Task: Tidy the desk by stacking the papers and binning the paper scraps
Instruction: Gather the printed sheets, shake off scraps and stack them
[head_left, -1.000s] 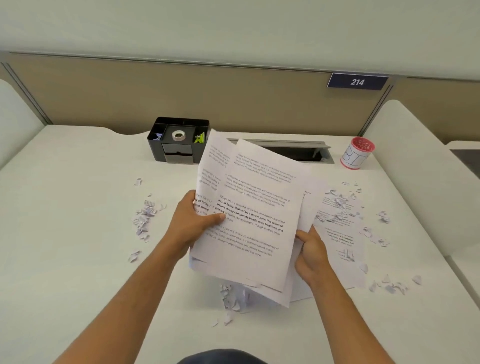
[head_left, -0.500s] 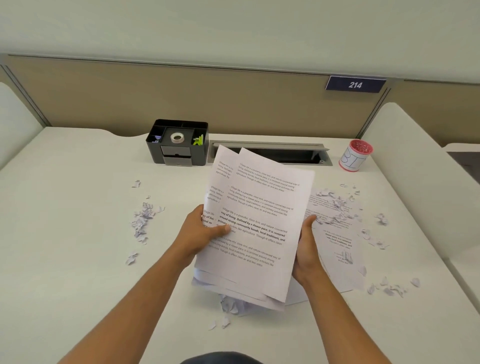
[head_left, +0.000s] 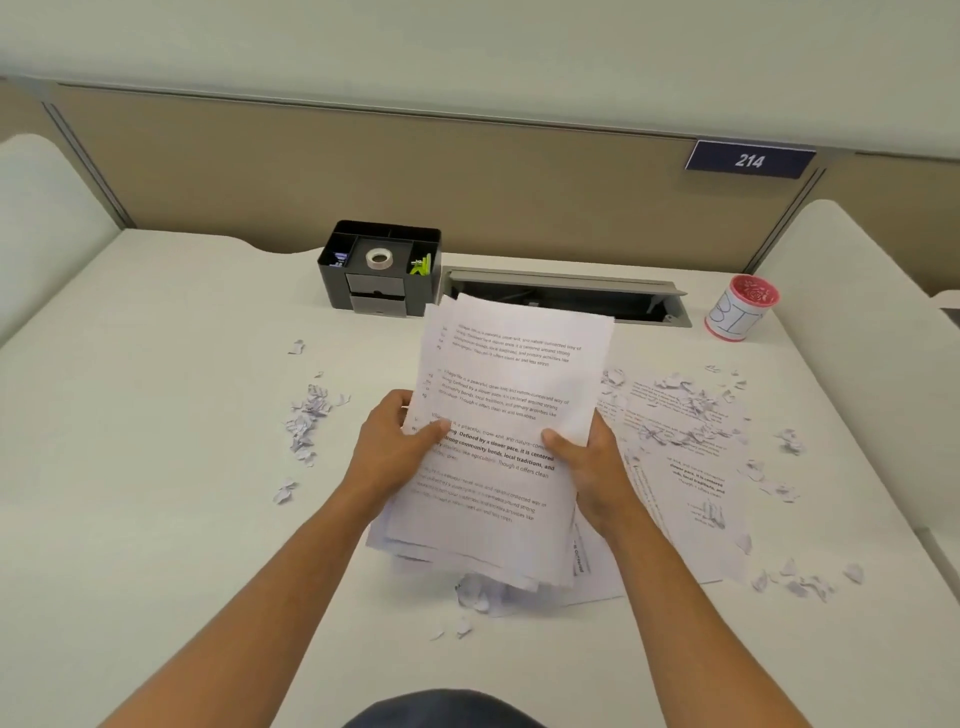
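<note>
- Head view: left hand (head_left: 395, 452) grips the left edge of the sheaf of papers (head_left: 498, 441), thumb on top; right hand (head_left: 592, 467) grips the right edge the same way. Sheaf is lifted and tilted over the desk (head_left: 156, 467), at centre front.
- Bottom edges of the sheaf look uneven, so I'd judge the lower sheets could slip out if either grip loosens while squaring.
- Paper scraps (head_left: 306, 421) lie left of the hands, more on the right on a loose sheet (head_left: 685, 467) flat on the desk, and a clump just under the sheaf's lower edge (head_left: 475, 597).
- Risk: setting the stack down on that clump would trap scraps beneath it; lifting the loose sheet carelessly would scatter the scraps on it.
- Bin cup (head_left: 740, 309) stands far right at the back, well apart from the left scraps, so dropped bits on the way look likely.
- Versus the earlier frames: the sheets were fanned apart, now pulled nearly together; right hand has moved from the lower edge up to the side.
</note>
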